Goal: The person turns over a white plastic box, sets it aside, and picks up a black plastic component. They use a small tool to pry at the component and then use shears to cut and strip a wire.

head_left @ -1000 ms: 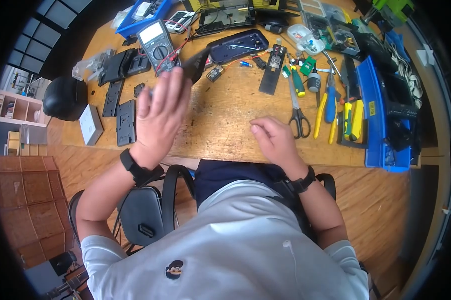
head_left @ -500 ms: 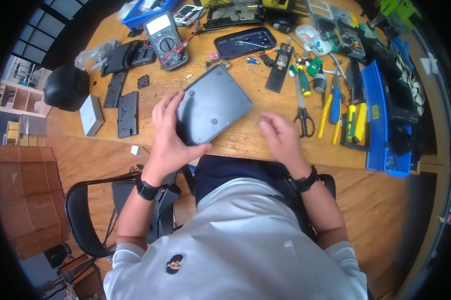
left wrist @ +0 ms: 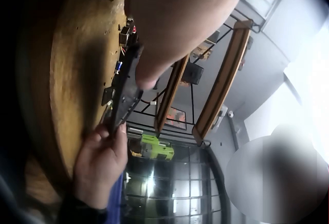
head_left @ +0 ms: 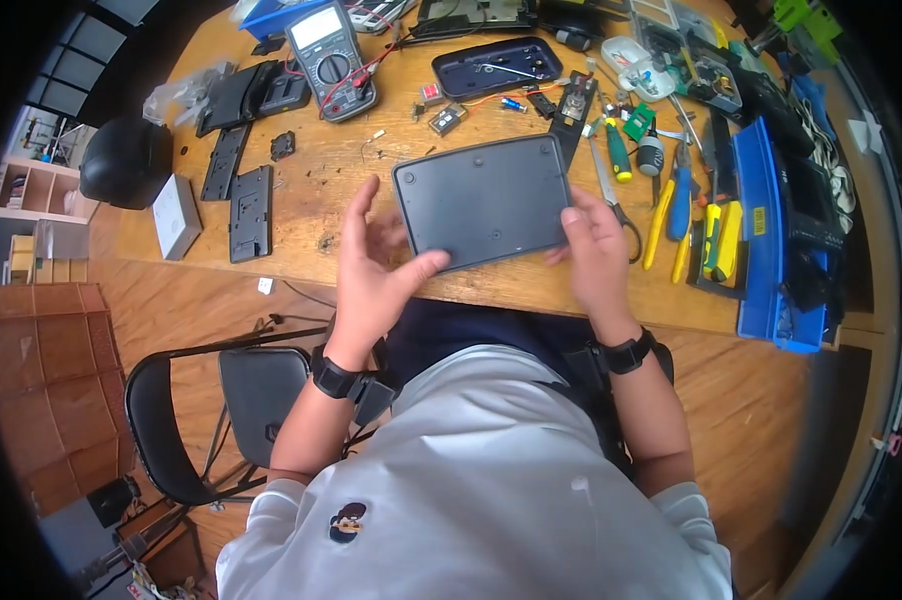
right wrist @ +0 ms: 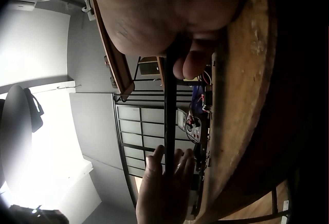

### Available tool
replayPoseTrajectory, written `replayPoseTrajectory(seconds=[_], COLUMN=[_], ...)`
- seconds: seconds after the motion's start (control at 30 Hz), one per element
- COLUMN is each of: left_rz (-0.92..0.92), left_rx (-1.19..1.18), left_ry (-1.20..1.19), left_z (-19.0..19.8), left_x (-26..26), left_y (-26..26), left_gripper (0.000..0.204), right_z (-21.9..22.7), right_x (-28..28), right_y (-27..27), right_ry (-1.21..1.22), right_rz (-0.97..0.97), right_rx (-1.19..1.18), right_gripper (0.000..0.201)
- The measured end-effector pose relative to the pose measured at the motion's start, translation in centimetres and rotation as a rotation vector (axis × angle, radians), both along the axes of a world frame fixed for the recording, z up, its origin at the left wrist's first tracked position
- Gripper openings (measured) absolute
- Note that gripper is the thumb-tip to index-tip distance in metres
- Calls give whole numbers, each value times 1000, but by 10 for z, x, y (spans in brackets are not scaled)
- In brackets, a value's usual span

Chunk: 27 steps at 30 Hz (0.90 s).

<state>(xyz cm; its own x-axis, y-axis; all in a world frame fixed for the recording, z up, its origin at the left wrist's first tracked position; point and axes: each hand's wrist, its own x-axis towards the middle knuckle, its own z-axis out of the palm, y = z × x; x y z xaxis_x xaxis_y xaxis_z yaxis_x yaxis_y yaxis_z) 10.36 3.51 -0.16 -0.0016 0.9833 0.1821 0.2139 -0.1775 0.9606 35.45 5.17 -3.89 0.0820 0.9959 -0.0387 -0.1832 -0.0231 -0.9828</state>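
A dark grey rectangular plastic cover, with small round bosses near its edges, is held up above the front of the workbench. My left hand holds its lower left corner, thumb over the top face and the other fingers partly hidden behind. At the right edge, my right hand grips the cover between thumb and fingers. Seen from the left wrist, the cover stands tilted over the wood. The right wrist view shows the cover edge-on, spanning both hands.
A multimeter with red leads stands behind. Scissors, a green screwdriver and pliers lie to the right, beside a blue bin. Black plates and a white box are at left. A dark tray lies farther back.
My left hand brought the cover from the left to the front middle, turning its broad face up and level. My right hand moved slightly right and took hold of its right edge.
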Motion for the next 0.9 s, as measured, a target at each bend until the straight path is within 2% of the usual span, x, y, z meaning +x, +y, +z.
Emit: replayPoseTrajectory(seconds=[0.03,0.07,0.1,0.17,0.3,0.47,0.57,0.8,0.9], left_rz=[-8,-25,-20,-94,-110,-114,-100,-101,-78], left_rx=[-150,-138,-143,-375,-444,-490,-491,-453,-442], left_ry=[-413,-432,-432,-529,-572,-442,-377,-395,-399], left_z=[-2,-2,-3,-6,-2,-3,-3,-6,-4], left_x=[3,5,4,1,8,17,17,12,7], left_y=[-1,-2,-2,-3,-3,-3,-2,-5,-9], left_gripper=[92,74,74,61,48,35,36,40,40], right_z=[-1,-3,-2,1,2,0,2,-3,-9], right_x=[1,1,1,1,1,0,-1,-3,-6], right_y=[0,1,0,1,1,0,-2,-3,-3], right_ry=[-6,-12,-12,-18,-4,3,-25,-48,-74], right_rz=[4,8,12,-11,-8,7,18,100,60], right_rx=[17,33,27,17,21,50,42,48,122], right_gripper=[35,35,35,36,35,35,36,35,36])
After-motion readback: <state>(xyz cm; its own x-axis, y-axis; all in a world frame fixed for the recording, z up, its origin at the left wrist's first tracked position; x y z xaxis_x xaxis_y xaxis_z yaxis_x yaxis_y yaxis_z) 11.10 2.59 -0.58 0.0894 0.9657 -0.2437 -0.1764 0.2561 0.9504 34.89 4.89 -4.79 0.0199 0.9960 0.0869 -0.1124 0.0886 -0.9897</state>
